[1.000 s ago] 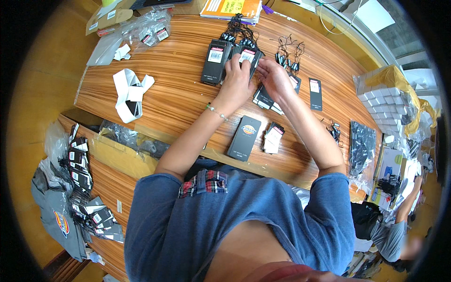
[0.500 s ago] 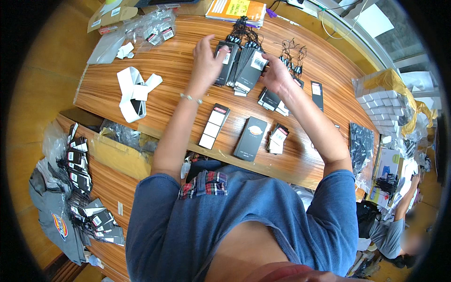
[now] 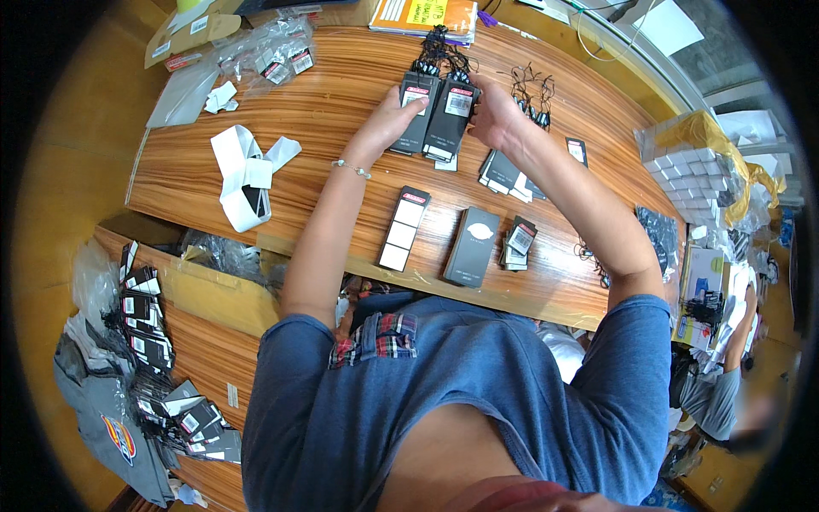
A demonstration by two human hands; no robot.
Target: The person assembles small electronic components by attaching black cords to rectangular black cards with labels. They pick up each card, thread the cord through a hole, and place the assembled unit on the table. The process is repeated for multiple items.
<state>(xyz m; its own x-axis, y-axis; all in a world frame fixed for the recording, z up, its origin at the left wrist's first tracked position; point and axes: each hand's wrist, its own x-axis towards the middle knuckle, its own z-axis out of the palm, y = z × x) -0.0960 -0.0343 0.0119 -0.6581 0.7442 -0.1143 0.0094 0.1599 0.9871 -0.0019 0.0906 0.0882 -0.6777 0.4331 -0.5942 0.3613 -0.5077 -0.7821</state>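
Observation:
Two stacks of black hang tags with strings lie side by side at the far middle of the table. My left hand [image 3: 386,125] grips the left stack of hang tags [image 3: 412,135], its thumb on the top tag and its fingers hidden along the side. Curled against the right edge of the other stack of hang tags [image 3: 447,128] is my right hand [image 3: 497,115]; some of its fingertips are hidden. White stickers with barcodes show on the top tags. Black strings [image 3: 439,51] bunch at the far ends. Another pile of hang tags [image 3: 503,175] lies below my right wrist.
Nearer me lie a strip of white stickers [image 3: 401,232], a dark grey tag stack [image 3: 472,247] and a small tag pile [image 3: 519,242]. A white sticker ribbon [image 3: 230,166] curls at left. Wrapped white boxes [image 3: 695,175] stand at right. A co-worker [image 3: 712,401] is at lower right.
My left hand has come down, its thumb now on the left stack. The right stack, fanned before, now lies more squared up. The view has shifted slightly.

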